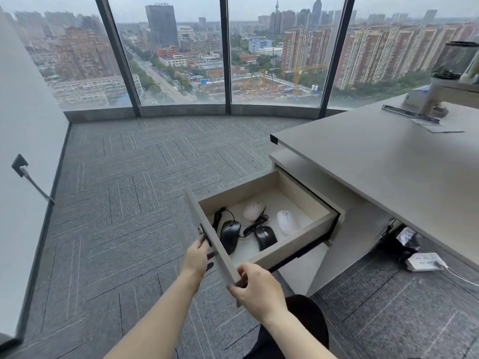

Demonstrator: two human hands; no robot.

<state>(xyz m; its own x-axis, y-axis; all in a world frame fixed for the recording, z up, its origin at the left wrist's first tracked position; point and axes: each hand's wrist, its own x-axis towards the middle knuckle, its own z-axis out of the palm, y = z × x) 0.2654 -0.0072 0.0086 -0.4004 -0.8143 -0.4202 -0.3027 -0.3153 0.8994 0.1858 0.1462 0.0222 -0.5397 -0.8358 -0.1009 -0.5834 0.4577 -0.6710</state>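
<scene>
A beige drawer of the pedestal under the desk stands pulled out. Inside lie two black wired mice, a pinkish-white mouse and a white mouse. My left hand grips the drawer front near its small metal lock, fingers curled behind the panel. My right hand pinches the near corner of the drawer front between thumb and fingers.
The grey desk spreads to the right, carrying a monitor-arm base and a mesh bin. A white power strip and cables lie under the desk. Grey carpet runs to tall windows; a wall stands left.
</scene>
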